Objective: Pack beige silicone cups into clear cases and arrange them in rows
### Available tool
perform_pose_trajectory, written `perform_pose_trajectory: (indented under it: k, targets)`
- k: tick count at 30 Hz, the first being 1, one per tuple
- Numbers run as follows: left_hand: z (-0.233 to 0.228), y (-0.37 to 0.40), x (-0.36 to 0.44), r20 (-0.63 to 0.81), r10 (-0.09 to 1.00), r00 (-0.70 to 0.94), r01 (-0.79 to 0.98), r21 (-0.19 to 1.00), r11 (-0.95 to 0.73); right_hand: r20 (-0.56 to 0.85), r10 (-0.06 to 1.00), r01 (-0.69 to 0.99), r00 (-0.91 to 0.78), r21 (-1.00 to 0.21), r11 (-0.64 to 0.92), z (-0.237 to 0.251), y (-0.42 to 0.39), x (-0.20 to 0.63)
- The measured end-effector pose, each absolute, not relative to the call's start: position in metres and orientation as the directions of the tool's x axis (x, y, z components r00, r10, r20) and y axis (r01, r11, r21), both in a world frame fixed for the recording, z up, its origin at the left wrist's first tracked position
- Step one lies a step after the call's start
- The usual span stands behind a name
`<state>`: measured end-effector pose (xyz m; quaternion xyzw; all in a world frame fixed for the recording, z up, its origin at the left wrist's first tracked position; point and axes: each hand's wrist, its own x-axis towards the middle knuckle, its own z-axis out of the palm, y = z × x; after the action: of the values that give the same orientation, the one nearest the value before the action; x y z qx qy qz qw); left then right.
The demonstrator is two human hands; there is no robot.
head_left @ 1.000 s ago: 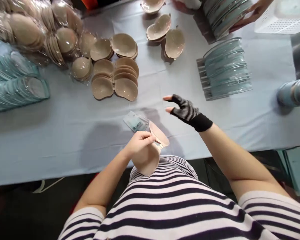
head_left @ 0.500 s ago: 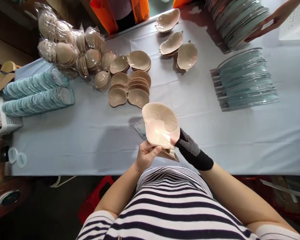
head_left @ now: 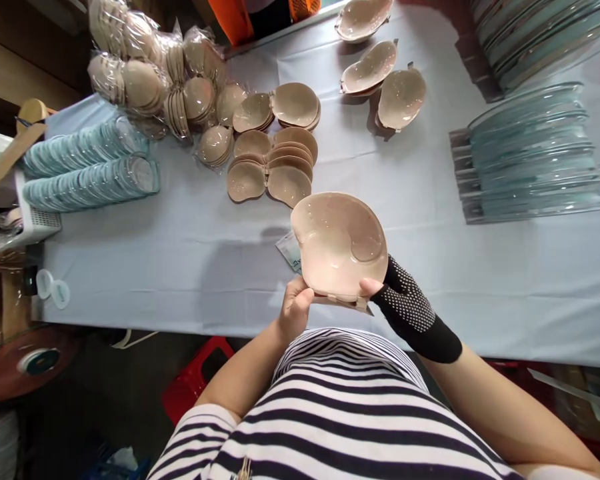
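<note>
Beige silicone cup [head_left: 339, 243], glossy on its hollow side, is held above the near edge of the table [head_left: 180, 267] with the hollow facing up toward the camera. Left hand [head_left: 295, 308], bare, pinches the cup's lower left rim, thumb on top and fingers underneath. Right hand [head_left: 405, 303], in a dark fingerless glove with pale dots, grips the lower right rim, thumb tip resting on the edge. Both grips are narrow and closed on the cup. A second cup edge and a clear clasp show just under the held rim, between the two hands. A small pale-blue printed packet [head_left: 289, 251] lies on the table just behind the cup, partly hidden by it. Table is covered in a light blue cloth. Farther back, loose pairs of beige cups [head_left: 273, 167] lie stacked near the centre, with bagged bundles of the same cups [head_left: 150, 80] to the far left. Two rows of stacked clear blue-tinted lids [head_left: 87, 177] lie at the left edge. Three more cup pairs [head_left: 385, 77] sit hollow side up at the far side. Stacked clear trays [head_left: 530, 157] occupy the right of the table, well apart from the hands.
</note>
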<state>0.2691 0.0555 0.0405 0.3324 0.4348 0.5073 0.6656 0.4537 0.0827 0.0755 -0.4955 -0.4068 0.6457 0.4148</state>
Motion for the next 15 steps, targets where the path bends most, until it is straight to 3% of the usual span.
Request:
perform_pose_trajectory:
  k: [7,15]
  targets:
    - [0.05,0.068,0.268,-0.307,0.949,-0.063,-0.376,0.888,0.263,-0.371,0.91,-0.116,-0.184,-0.911,-0.395,0.075,0.08,0.454]
    - [0.056,0.061,0.267,-0.399,0.908,-0.129,-0.339,0.878,0.337,-0.455,0.848,-0.241,-0.27,-0.821,-0.517,0.074,0.079,0.451]
